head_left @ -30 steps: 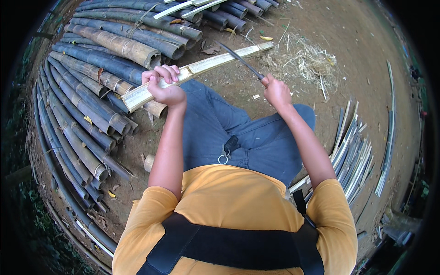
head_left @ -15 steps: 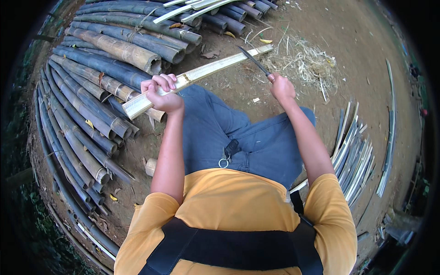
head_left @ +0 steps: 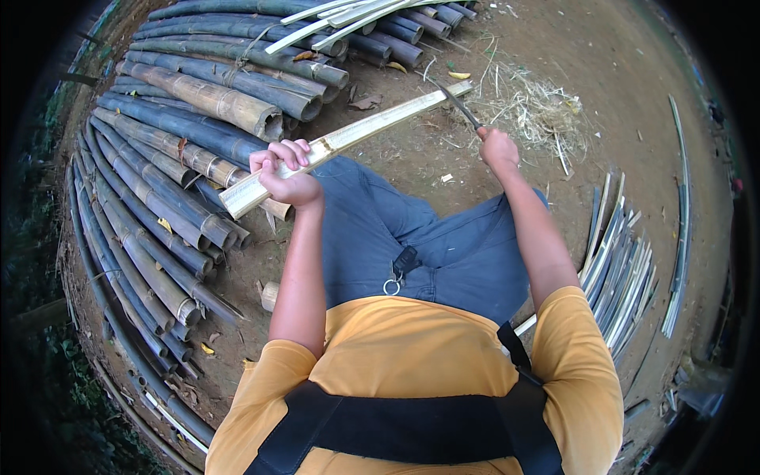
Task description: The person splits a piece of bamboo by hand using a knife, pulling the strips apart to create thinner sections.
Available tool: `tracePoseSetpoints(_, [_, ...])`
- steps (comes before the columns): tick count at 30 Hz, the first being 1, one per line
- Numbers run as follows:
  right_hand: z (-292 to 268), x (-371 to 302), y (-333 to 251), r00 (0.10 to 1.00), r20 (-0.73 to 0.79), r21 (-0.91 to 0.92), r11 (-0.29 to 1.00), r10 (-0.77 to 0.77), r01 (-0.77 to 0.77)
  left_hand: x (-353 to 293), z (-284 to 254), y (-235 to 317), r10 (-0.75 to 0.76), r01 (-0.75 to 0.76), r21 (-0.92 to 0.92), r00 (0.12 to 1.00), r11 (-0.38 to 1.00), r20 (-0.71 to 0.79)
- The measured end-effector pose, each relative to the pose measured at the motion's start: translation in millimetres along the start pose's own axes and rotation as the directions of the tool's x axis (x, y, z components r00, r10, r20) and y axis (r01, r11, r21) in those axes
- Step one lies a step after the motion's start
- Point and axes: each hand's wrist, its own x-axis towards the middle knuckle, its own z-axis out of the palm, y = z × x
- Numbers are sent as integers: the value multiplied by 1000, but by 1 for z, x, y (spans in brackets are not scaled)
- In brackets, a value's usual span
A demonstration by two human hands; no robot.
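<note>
A long pale split bamboo strip (head_left: 380, 123) slants across in front of me, its far end up and to the right. My left hand (head_left: 289, 174) is closed around its near part, with a short end sticking out below the fist. My right hand (head_left: 499, 150) grips the handle of a knife with a long dark blade (head_left: 461, 107). That blade crosses the strip close to its far end; whether the edge bites into it I cannot tell. The knife's handle is mostly hidden by my fingers.
Stacked bamboo poles (head_left: 214, 99) fill the left side and far left, with pale strips (head_left: 340, 24) on top. Thin shavings (head_left: 530, 111) lie beyond my right hand. A bundle of narrow strips (head_left: 621, 269) and longer slats (head_left: 679, 222) rest at the right.
The knife has slid a little along the strip toward its far end, my right hand moving slightly right. My left hand keeps its hold. The whole view has shifted slightly.
</note>
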Motion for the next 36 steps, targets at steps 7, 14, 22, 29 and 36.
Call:
tracePoseSetpoints(7, [-5, -45, 11, 994, -94, 130, 990, -47, 59, 16, 43, 7, 4, 10, -89, 986, 996, 165])
tracePoseSetpoints(14, [-4, -45, 49, 941, -214, 468, 873, 262, -137, 47, 124, 15, 49, -153, 313, 947, 938, 316])
tracePoseSetpoints(22, [-9, -47, 69, 929, -109, 831, 545, 354, -110, 55, 159, 31, 23, -178, 274, 872, 945, 488])
tracePoseSetpoints(29, [-36, -98, 25, 968, -185, 742, 670, 172, 22, 33, 151, 39, -18, -128, 304, 900, 944, 435])
tracePoseSetpoints(36, [-83, -165, -53, 972, -222, 656, 726, -78, 208, 0, 124, 38, 28, -137, 232, 906, 963, 421])
